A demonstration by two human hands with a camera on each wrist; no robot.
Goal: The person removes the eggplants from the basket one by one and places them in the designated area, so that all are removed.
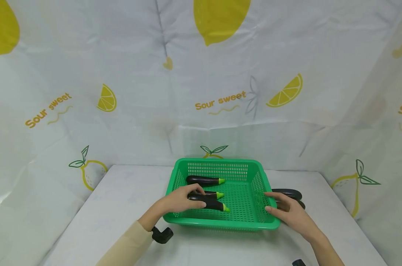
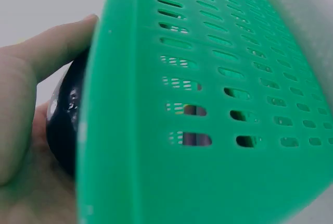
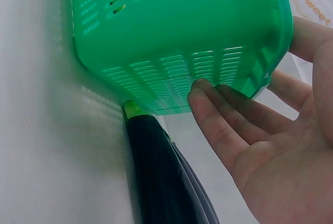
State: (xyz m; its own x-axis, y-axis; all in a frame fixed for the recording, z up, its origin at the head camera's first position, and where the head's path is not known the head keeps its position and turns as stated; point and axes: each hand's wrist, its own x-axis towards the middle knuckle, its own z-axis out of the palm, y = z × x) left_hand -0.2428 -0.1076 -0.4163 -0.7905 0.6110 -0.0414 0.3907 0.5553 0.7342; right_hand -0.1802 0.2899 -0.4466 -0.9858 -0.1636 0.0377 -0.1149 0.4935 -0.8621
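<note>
A green plastic basket (image 1: 220,223) with slotted walls stands on the white table. Inside it lie three dark eggplants with green stem ends: one at the back (image 1: 202,180), one in the middle (image 1: 211,194) and one in front (image 1: 214,204). My left hand (image 1: 179,198) reaches over the basket's left rim and holds the front eggplant by its rounded end, also visible in the left wrist view (image 2: 65,114). At the right rim, my right hand (image 1: 292,214) grips the basket, its fingers along the outer wall in the right wrist view (image 3: 250,125).
Two more eggplants (image 1: 289,193) lie on the table just right of the basket, partly hidden by my right hand. Behind the table (image 1: 121,195) hangs a white lemon-print cloth (image 1: 137,122), which also covers both sides.
</note>
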